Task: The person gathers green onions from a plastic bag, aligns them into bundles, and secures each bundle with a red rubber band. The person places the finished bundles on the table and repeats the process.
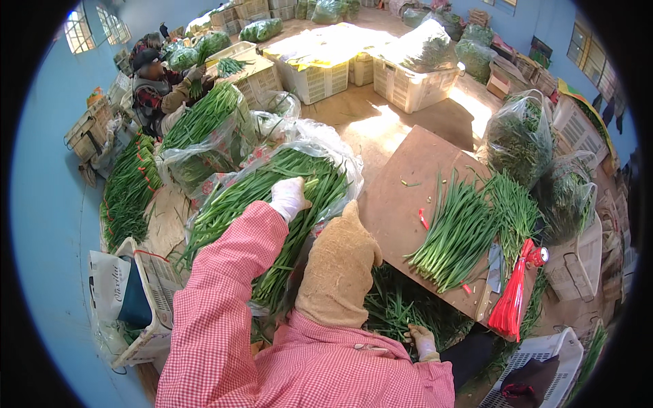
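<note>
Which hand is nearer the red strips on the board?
Right. The right hand is left of the red strips, closer to the body, off the edge of the board; the left hand is farther left and forward, at the bagged green stalks.

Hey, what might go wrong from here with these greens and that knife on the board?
The knife lies near the edge of the brown board, beside the long greens, so anyone gathering them might get cut. The red strips hang over that edge and could slide off if brushed. Your left hand is at the bagged greens, where a hard pull might bend or snap them.
</note>
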Available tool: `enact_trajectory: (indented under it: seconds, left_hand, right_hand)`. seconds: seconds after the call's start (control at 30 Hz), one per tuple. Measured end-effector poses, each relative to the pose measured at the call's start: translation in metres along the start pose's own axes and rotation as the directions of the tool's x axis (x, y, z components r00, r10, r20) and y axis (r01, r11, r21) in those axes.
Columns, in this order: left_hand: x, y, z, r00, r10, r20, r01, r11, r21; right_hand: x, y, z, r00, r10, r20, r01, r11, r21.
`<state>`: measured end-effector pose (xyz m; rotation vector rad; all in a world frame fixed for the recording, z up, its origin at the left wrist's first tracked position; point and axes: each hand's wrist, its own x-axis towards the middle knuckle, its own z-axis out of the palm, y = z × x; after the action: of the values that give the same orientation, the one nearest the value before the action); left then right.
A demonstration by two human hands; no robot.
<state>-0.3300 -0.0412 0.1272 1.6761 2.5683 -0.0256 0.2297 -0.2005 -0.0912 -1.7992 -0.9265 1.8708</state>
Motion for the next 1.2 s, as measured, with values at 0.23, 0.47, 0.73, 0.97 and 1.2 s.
enact_trajectory:
  seconds: [0.23, 0.47, 0.73, 0.97, 1.2]
  left_hand:
    - [-0.006, -0.011, -0.006, 0.99, -0.084, -0.114, 0.067, 0.988, -0.141]
    - [-0.023, -0.042, -0.033, 0.899, -0.283, -0.333, 0.157, 0.92, -0.359]
    - [-0.112, -0.039, -0.192, 0.882, -0.043, -0.47, -0.472, -0.091, -0.877]
    - [-0.191, 0.067, -0.282, 0.663, 0.14, -0.735, -0.727, -0.111, -0.677]
    - [-0.218, 0.178, -0.228, 0.509, 0.477, -0.716, -0.817, 0.005, -0.577]
  right_hand:
    - [0.008, 0.007, -0.003, 1.0, 0.007, 0.012, -0.007, 1.0, 0.007]
    - [0.014, 0.008, -0.002, 0.999, -0.007, 0.031, 0.004, 0.993, 0.12]
    - [-0.063, -0.073, 0.007, 0.93, -0.294, 0.218, 0.365, 0.688, -0.627]
    - [-0.168, -0.286, 0.062, 0.461, -0.855, 0.239, 0.88, 0.408, -0.242]
    - [-0.229, -0.37, 0.149, -0.018, -0.965, 0.261, 0.984, -0.063, -0.165]
